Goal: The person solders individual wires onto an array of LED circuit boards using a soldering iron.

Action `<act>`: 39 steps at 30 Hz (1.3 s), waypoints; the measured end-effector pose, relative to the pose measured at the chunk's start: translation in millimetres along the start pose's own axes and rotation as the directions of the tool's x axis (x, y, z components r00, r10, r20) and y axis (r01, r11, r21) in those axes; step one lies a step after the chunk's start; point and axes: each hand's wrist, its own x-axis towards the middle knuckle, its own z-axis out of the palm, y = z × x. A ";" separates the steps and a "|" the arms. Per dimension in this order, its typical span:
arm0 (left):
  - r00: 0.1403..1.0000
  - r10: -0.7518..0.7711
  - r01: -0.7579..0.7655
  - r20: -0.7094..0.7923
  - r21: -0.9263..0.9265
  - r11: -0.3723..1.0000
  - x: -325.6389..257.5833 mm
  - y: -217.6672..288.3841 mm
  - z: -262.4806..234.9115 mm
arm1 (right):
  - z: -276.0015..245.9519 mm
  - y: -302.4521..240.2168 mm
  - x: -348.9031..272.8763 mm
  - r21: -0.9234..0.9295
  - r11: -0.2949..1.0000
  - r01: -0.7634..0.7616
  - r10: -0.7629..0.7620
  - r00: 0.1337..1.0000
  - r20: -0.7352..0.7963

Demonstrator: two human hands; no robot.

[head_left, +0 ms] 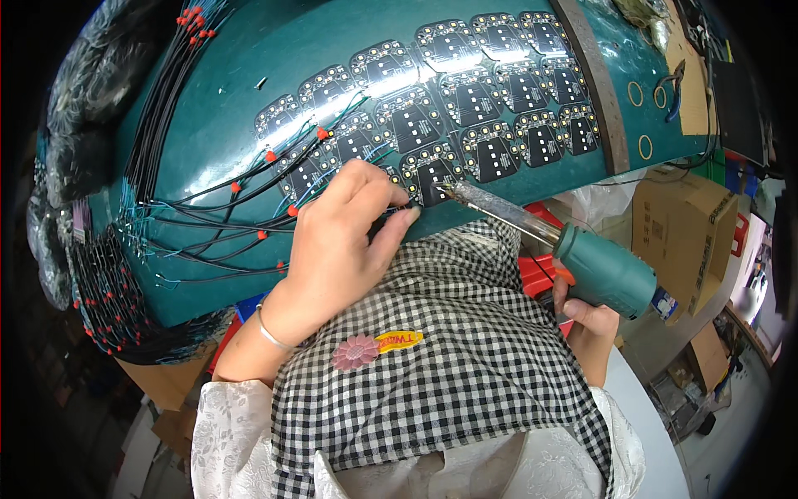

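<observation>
My left hand [341, 241] rests on the green table's [216, 125] near edge, fingers pinched on a thin black wire against a black circuit board [432, 173]. My right hand [586, 314] grips a teal-handled soldering iron [603, 270]. Its metal tip [445, 190] touches that same board just right of my left fingertips. Rows of matching black boards [465, 91] with pale round pads lie across the table beyond.
Black wires with red sleeves [249, 179] fan from the boards to bundles at the left edge [108, 283]. A dark strip [594, 79] crosses the table on the right. Cardboard boxes [682, 220] stand at right. A checked apron [432, 358] covers my lap.
</observation>
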 end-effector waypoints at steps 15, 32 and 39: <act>0.994 0.075 -0.072 -0.081 0.047 0.996 -3.4 -4.8 14.0 | 7.5 -2.9 -5.0 -0.121 0.992 -0.028 0.020 0.998 -0.066; 1.000 -0.008 0.008 -0.027 0.014 1.000 -1.0 1.0 8.9 | -11.4 16.6 4.7 -0.277 0.942 0.191 -0.134 0.968 0.213; 1.000 -0.004 0.004 -0.016 0.029 1.000 -0.2 1.6 8.3 | -6.7 22.3 5.4 -0.292 0.905 0.309 -0.252 0.943 0.216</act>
